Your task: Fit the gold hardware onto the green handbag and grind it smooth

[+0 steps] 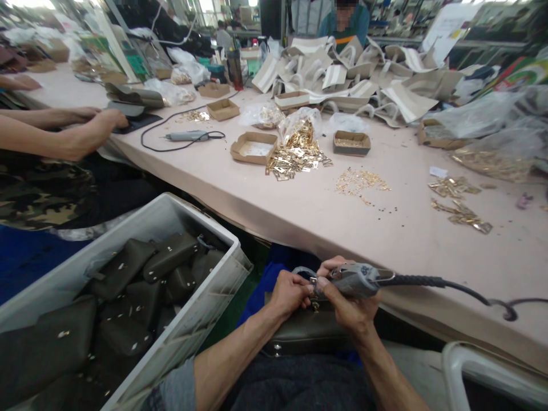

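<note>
A dark olive leather bag [319,330] rests on my lap, with a gold-coloured lock fitting [315,307] on its front. My right hand [353,308] is wrapped round a grey electric screwdriver [357,279], whose tip end points left toward the fingers of my left hand. Pinched in my left hand [293,292] is a small metal clasp [313,281], held at the top of the bag beside the screwdriver. My fingers partly hide the clasp and the screwdriver's tip.
A white crate [214,285] of similar bags stands to the left. Ahead, the table [299,211] bears metal fittings [295,157], small screws [362,182] and cardboard boxes [253,147]. A co-worker's hands [105,123] work at the left. The black cord [449,283] runs right.
</note>
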The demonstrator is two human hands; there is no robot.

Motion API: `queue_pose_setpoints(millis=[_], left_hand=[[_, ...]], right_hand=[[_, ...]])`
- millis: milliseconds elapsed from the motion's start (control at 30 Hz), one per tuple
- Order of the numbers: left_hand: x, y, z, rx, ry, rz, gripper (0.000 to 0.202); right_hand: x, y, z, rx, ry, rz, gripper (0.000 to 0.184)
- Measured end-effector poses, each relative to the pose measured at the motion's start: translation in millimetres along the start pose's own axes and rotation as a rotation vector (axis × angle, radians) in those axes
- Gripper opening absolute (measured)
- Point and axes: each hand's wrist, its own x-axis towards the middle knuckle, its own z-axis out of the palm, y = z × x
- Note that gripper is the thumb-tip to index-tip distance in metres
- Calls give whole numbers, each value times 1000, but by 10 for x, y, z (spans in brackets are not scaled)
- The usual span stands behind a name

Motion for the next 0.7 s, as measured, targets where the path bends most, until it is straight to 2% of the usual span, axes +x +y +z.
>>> queue_pose_setpoints(millis=[167,367,700], left_hand=[[10,-11,19,23,16,-8,16],[36,-23,30,57,21,-5,20],[99,-66,37,12,69,-1,37]], right_hand=[[21,-7,-14,8,-66,-7,14],[70,-40,-37,7,-229,-30,14],[152,148,-9,107,-484,100,18]])
